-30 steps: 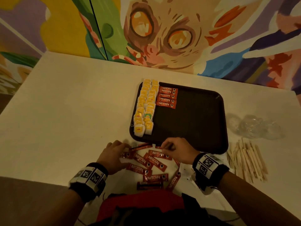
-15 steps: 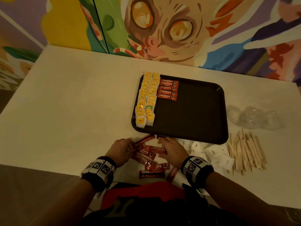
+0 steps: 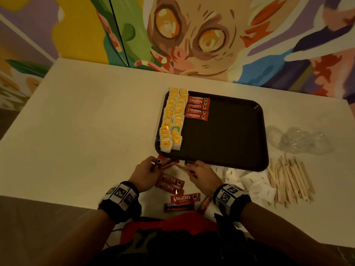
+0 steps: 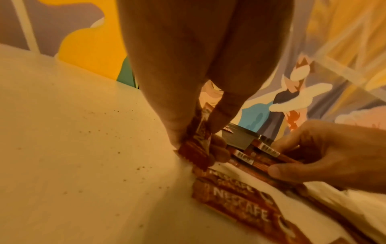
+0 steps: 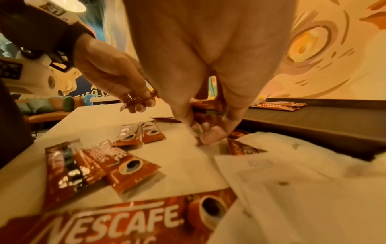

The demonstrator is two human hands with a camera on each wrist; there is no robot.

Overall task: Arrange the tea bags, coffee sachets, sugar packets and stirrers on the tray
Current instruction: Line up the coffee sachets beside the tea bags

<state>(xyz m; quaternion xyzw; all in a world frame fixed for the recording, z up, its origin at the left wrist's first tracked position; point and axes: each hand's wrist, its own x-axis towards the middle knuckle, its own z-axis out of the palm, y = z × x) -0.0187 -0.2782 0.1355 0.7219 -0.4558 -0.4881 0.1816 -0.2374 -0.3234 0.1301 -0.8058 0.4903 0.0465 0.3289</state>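
Note:
A dark tray (image 3: 230, 135) holds two columns of yellow tea bags (image 3: 173, 120) on its left and a short stack of red coffee sachets (image 3: 197, 108) beside them. More red coffee sachets (image 3: 170, 184) lie loose on the table in front of the tray. My left hand (image 3: 148, 169) pinches a coffee sachet (image 4: 198, 148) just off the tray's near left corner. My right hand (image 3: 199, 172) pinches several coffee sachets (image 4: 261, 158) near the tray's front edge. White sugar packets (image 3: 249, 181) and wooden stirrers (image 3: 290, 181) lie to the right.
Crumpled clear plastic (image 3: 299, 139) sits right of the tray. The white table (image 3: 86, 121) ends at a painted mural wall behind. The tray's right half is bare.
Both hands have drawn together over the loose sachets, and each has picked sachets up off the table. The head view has shifted slightly.

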